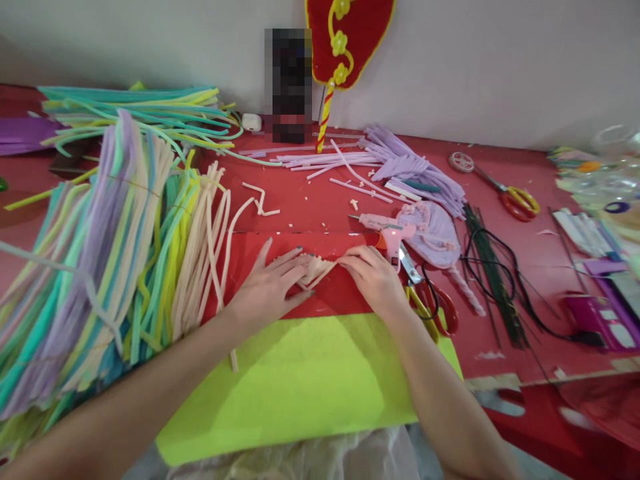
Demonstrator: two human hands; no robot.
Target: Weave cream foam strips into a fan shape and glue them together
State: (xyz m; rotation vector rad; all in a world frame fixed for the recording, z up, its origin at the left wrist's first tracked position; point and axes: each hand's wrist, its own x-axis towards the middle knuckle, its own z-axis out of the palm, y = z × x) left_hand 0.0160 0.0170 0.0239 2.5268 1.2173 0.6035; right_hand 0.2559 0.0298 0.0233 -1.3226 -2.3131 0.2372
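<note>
Cream pipe cleaners (318,268), bent into a small fan-like zigzag, lie on the red table between my hands. My left hand (273,280) rests over the left end, fingers spread and stretched, the thumb lying apart on the near side. My right hand (373,273) is closed in a pinch at the right tip of the cream strand. Just beyond my right hand lies a pink glue gun (387,225), and scissors with red and yellow handles (433,303) sit beside my right wrist, partly covered by it.
Bundled coloured pipe cleaners (115,253) fill the left side; lilac ones (415,163) lie at the back. A lilac fan-shaped piece (435,233), a black cable (520,280) and more scissors (500,187) are on the right. A lime-green sheet (300,380) covers the near edge.
</note>
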